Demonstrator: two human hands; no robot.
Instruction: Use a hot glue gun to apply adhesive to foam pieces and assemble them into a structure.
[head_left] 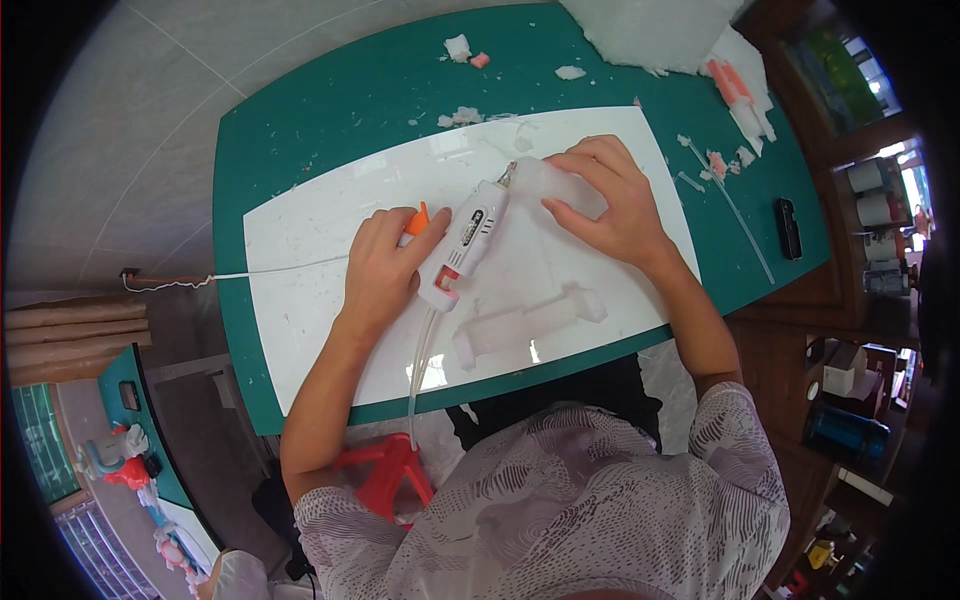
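My left hand [385, 258] is wrapped round the handle of a white hot glue gun [470, 235] with an orange trigger. A clear glue stick [421, 370] runs out of the gun's back end past the table's near edge. Its metal nozzle points at a pale, translucent white foam piece [550, 184]; whether they touch I cannot tell. Thumb and fingers of my right hand [615, 205] grip that piece from its right side. Nearer to me lies a second white foam piece [530, 322], bar-shaped with wider ends.
A glossy white board [300, 300] covers much of the green table [330, 90]. The gun's white cord [280, 268] runs left. Foam scraps [457, 48] lie at the back, a large white foam block [650, 35] back right. On the right are another glue stick [735, 215] and a black object [788, 228].
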